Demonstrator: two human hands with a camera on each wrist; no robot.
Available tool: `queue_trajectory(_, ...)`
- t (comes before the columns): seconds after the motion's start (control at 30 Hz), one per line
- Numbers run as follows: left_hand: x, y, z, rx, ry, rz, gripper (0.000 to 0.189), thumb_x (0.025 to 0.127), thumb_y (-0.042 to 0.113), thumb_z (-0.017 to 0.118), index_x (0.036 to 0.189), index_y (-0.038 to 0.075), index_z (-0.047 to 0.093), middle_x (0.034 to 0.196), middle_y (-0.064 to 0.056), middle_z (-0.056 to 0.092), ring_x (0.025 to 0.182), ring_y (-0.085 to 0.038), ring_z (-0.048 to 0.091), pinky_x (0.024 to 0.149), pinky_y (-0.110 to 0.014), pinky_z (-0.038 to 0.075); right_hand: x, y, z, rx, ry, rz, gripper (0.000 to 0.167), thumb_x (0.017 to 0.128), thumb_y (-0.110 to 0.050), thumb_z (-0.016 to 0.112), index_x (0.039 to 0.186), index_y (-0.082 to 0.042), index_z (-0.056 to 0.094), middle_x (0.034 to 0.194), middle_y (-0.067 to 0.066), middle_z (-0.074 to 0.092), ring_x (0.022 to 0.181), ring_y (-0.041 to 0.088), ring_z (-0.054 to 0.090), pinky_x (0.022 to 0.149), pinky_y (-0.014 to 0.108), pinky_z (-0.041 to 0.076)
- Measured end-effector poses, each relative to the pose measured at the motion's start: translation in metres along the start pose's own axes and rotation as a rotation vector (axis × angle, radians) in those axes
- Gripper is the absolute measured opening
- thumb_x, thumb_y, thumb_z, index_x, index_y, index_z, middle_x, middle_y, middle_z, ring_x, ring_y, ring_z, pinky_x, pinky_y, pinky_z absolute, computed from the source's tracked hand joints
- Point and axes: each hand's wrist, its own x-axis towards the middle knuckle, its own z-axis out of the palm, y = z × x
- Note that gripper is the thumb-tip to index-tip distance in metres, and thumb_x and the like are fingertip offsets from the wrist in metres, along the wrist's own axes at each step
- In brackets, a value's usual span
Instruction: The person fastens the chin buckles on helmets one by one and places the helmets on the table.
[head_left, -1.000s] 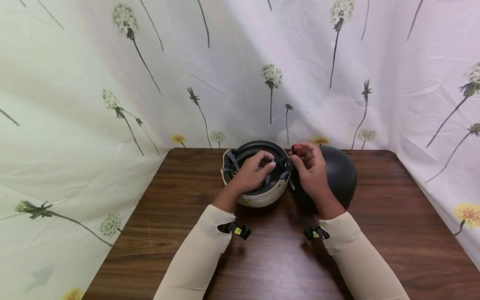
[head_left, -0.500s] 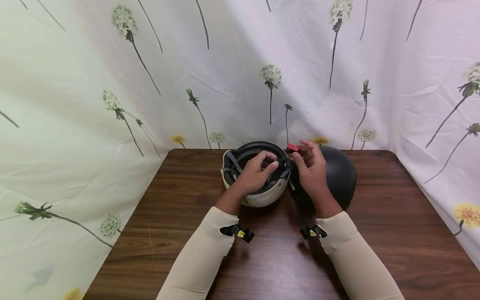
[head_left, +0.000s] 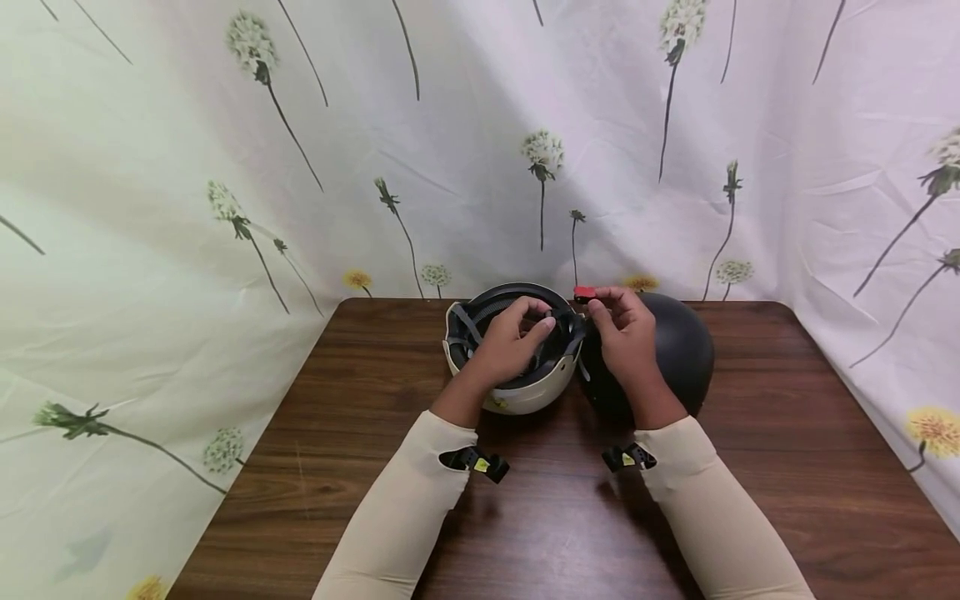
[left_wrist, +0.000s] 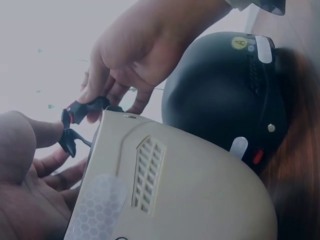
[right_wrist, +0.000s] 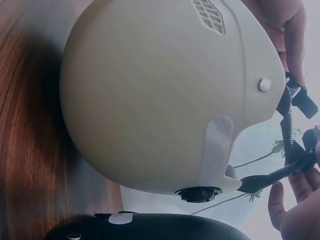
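A cream helmet (head_left: pixel 532 397) lies upside down near the table's back edge, its padded inside upward. Over its opening, my left hand (head_left: pixel 504 346) pinches a black buckle piece (left_wrist: pixel 68 142) on a chin strap between thumb and fingers. My right hand (head_left: pixel 628 333), by the helmet's right rim, pinches the strap's other end, with a red-and-black buckle (head_left: pixel 584 294). The two buckle parts are close together in the left wrist view, but I cannot tell whether they touch. Dark strap webbing (right_wrist: pixel 288 132) runs from the helmet to the hands.
A black helmet (head_left: pixel 684 350) sits dome up just right of the cream one, partly behind my right hand. Both are on a brown wooden table (head_left: pixel 360 417). A flower-patterned cloth (head_left: pixel 465 167) hangs behind and at the sides.
The red-and-black buckle has turned in my right hand and shifted slightly left, its red face now showing more. My left hand has moved a little to the right. The helmets stay put.
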Motion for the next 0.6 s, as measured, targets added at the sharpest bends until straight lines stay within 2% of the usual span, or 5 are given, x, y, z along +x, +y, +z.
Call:
queue_trajectory(0.2,0.0,-0.001,-0.002,0.008,0.01,-0.009,0.031,0.11,0.022,0.058,0.132,0.001,0.058,0.131,-0.014,0.062,0.122,-0.031,0.065,0.105,-0.047,0.052,-0.004,-0.006,0.003,-0.053,0.013,-0.014,0.02,0.103,0.003,0.061,0.121,0.012,0.067,0.115,0.03,0.069,0.095,0.006,0.069,0.086,0.017,0.053)
queue_trajectory(0.43,0.0,-0.001,-0.003,0.006,0.023,-0.013,0.029,0.109,0.023,0.059,0.131,0.004,0.059,0.13,-0.013,0.064,0.12,-0.03,0.066,0.103,-0.045,0.053,-0.009,-0.032,0.012,-0.057,0.002,-0.142,0.015,0.101,0.01,0.06,0.112,0.017,0.068,0.11,0.032,0.068,0.095,0.012,0.068,0.088,0.017,0.054)
queue_trajectory(0.6,-0.001,0.0,-0.005,0.002,0.02,-0.011,0.029,0.109,0.023,0.059,0.13,0.003,0.06,0.128,-0.014,0.065,0.118,-0.03,0.067,0.102,-0.045,0.053,-0.008,-0.018,0.011,-0.038,0.009,-0.185,0.015,0.099,0.014,0.06,0.11,0.016,0.07,0.106,0.032,0.067,0.09,0.021,0.067,0.086,0.016,0.054)
